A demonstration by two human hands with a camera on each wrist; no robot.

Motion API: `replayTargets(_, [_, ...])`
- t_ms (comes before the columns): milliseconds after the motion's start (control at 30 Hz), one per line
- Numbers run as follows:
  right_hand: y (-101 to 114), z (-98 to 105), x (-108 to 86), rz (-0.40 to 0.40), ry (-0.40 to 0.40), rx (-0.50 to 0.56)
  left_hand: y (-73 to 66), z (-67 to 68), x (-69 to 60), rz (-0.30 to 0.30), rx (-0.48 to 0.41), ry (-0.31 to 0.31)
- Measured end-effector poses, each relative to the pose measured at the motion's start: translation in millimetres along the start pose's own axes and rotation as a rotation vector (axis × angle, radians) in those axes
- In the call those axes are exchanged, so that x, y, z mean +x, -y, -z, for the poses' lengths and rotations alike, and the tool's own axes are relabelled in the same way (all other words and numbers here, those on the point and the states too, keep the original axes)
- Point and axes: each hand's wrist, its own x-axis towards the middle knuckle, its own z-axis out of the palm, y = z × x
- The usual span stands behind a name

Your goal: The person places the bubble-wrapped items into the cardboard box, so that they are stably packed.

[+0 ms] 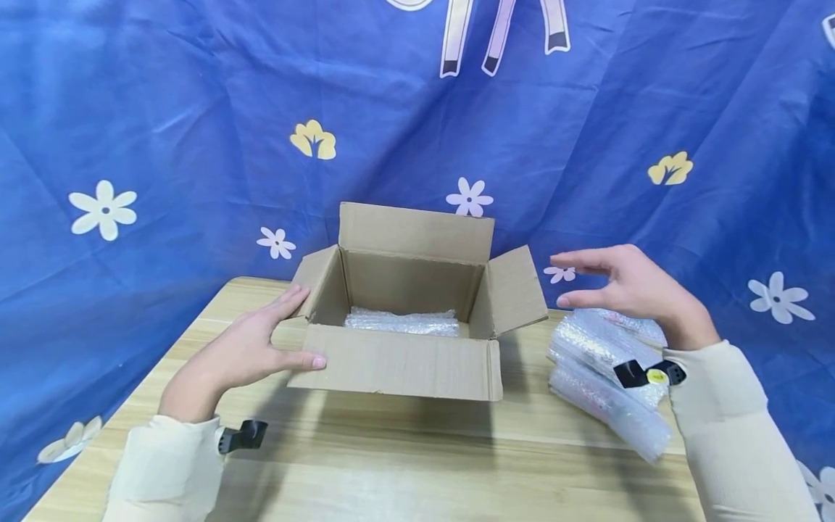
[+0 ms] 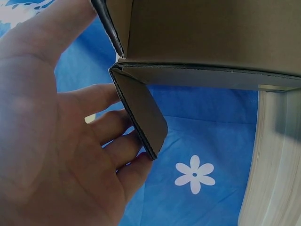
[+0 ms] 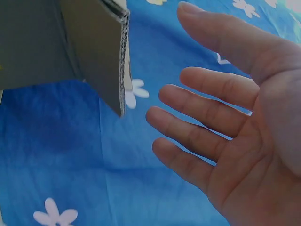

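Observation:
An opened cardboard box [image 1: 417, 290] stands on the table with its flaps spread outward. Inside lies a clear bubble-wrapped piece [image 1: 401, 322]. My left hand [image 1: 251, 348] rests at the box's left front corner, its fingers [image 2: 108, 127] against the left flap [image 2: 141, 108] and its thumb along the front flap. To the right of the box, my right hand [image 1: 626, 286] is held in the air with thumb and fingers apart. The right wrist view shows that hand [image 3: 221, 122] touching nothing, with the right flap [image 3: 96, 52] a short way off.
Several bubble-wrapped bundles [image 1: 607, 370] lie piled on the table's right side, below my right hand. The wooden table [image 1: 404, 464] ends at a blue patterned cloth [image 1: 196, 145] hanging close behind the box.

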Motion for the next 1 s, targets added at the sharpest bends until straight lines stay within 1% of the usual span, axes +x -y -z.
replayTargets(100, [-4,-2,-15.7,-0.074,-0.035,0.041,0.0,0.9,-0.2,-0.001,-0.003,-0.001])
replayTargets(233, [-11,-6,-33.4,-0.121,-0.066,0.089,0.4,1.7,-0.8,0.001,-0.002,-0.003])
replayTargets(300, [-15,-8,-41.9,-0.145,-0.078,0.1,0.6,1.4,-1.2,0.002,-0.005,-0.003])
replayTargets(467, [-22,-18,-64.7,-0.238,-0.13,0.107,0.3,-0.2,-1.1,-0.001,-0.018,-0.003])
replayTargets(500, [-24,-21,-69.1,-0.248,-0.14,0.11,0.2,-0.3,-0.9,-0.001,-0.019,-0.002])
replayTargets(667, [-38,-35,-92.0,-0.246,-0.156,0.121,0.1,-0.9,-0.3,-0.006,-0.017,-0.003])
replayTargets(1000, [-57,-59,-127.7,-0.312,-0.127,0.152,0.2,-1.4,-1.0,-0.003,-0.02,-0.007])
